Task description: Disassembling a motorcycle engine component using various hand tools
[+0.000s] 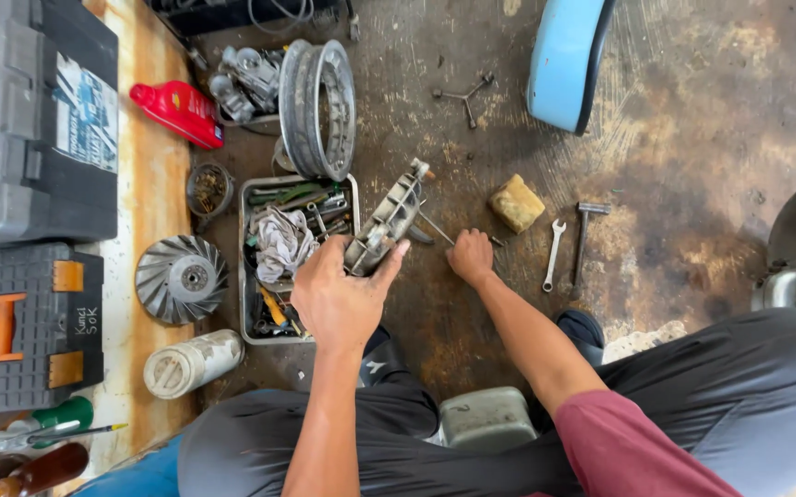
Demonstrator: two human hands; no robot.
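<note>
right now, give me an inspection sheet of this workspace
surface: stained, oily concrete floor, worn patches.
job's things: grey cast metal engine part held up edge-on in the left hand; thin rod tool on the floor at the right hand.
clutter: metal tray of tools and a rag; wheel rim; finned fan disc; red bottle; spanner; yellow block; toolboxes at left.
grippers: left hand closed on the engine part; right hand fisted on the floor, grip unclear.
cables: nothing seen clearly.
surroundings: blue panel; scooter body at right edge.
</note>
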